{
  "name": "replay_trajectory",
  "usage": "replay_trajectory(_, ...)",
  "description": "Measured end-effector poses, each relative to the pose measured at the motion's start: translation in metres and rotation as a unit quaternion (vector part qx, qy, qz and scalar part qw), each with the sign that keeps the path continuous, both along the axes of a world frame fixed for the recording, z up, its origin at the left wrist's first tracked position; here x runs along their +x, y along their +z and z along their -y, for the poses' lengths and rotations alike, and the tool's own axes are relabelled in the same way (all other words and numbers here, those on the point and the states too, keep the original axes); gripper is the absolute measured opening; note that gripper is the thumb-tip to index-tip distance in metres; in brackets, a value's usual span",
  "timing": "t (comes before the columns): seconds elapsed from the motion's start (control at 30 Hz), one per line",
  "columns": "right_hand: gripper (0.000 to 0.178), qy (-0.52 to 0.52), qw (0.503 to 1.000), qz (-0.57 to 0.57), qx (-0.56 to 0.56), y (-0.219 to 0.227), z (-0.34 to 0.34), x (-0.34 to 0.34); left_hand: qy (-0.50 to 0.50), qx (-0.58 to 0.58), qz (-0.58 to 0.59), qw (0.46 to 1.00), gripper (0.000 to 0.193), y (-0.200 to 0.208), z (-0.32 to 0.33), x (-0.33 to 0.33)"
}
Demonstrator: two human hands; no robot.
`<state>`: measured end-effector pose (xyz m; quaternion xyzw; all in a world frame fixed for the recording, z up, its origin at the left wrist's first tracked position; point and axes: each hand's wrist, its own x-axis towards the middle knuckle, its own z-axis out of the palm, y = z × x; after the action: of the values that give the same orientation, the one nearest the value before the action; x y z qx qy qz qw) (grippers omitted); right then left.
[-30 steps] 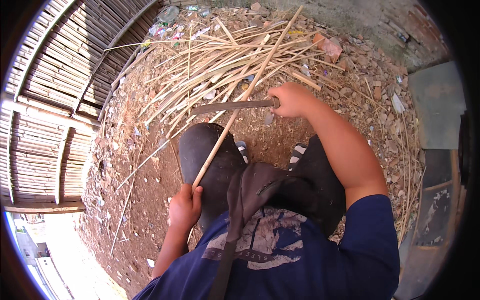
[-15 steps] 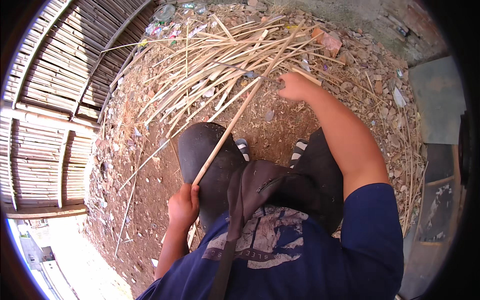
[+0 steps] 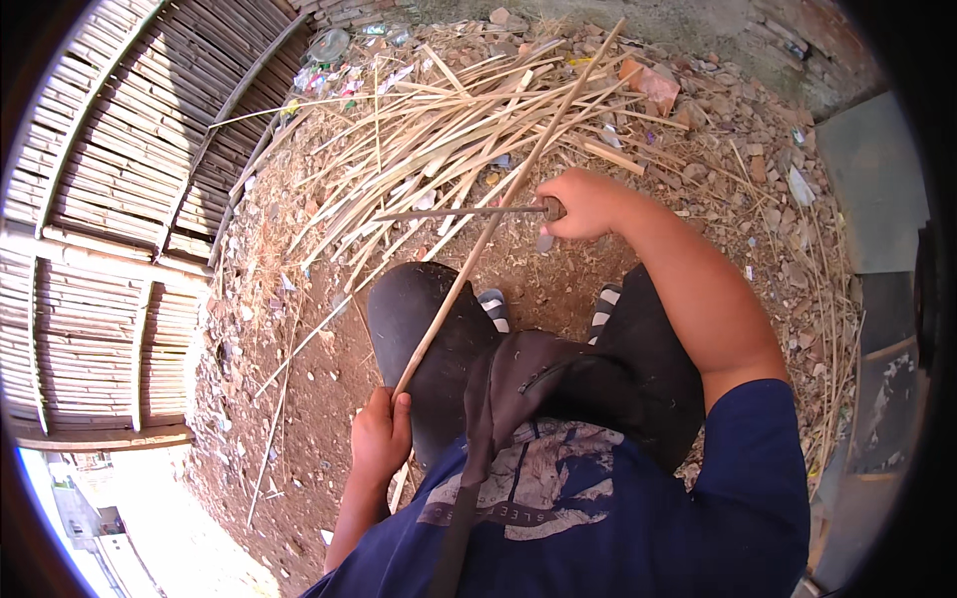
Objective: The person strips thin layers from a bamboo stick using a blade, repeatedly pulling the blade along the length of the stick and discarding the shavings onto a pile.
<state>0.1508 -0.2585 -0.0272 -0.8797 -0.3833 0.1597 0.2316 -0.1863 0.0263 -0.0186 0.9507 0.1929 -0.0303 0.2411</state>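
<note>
My left hand (image 3: pixel 381 431) is closed round the near end of a long bamboo strip (image 3: pixel 454 286). The strip slants over my left knee and runs away to the far right, its far end above a pile of pale strips. In my right hand (image 3: pixel 581 204) is the handle of a long knife (image 3: pixel 459 211) with a thin dark blade. The blade points left and crosses the bamboo strip a little beyond my knees, seen nearly edge-on. Whether its edge bites into the strip I cannot tell.
Beyond my knees lies a loose pile of split bamboo strips (image 3: pixel 429 140) on dirt and rubble. A broken brick piece (image 3: pixel 650 86) sits at its right end. A bamboo slat wall (image 3: pixel 110 130) stands at left, a grey panel (image 3: pixel 869 189) at right. Litter lies at the back left.
My right hand has drawn the knife nearer to me along the strip, and the blade now lies more level. My left hand still grips the strip's near end.
</note>
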Motion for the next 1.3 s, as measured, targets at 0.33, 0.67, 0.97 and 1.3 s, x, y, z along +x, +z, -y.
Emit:
replay_trajectory(0.33,0.032,0.058,0.994,0.038,-0.083,0.002,-0.018,-0.018,-0.019,-0.025,-0.012,0.999,0.035,-0.018,-0.009,-0.012)
replay_trajectory(0.67,0.030,0.022,0.997,0.059,-0.048,0.005,-0.009,-0.015,-0.031,-0.046,-0.003,0.998,0.037,-0.023,-0.015,-0.011)
replay_trajectory(0.97,0.046,-0.037,0.996,-0.084,0.014,-0.024,0.008,0.020,-0.036,-0.088,0.009,0.995,0.040,-0.031,-0.021,-0.008)
replay_trajectory(1.3,0.033,0.009,0.998,-0.054,-0.037,-0.026,-0.007,0.017,-0.020,-0.162,-0.018,0.986,0.042,-0.044,-0.040,-0.012)
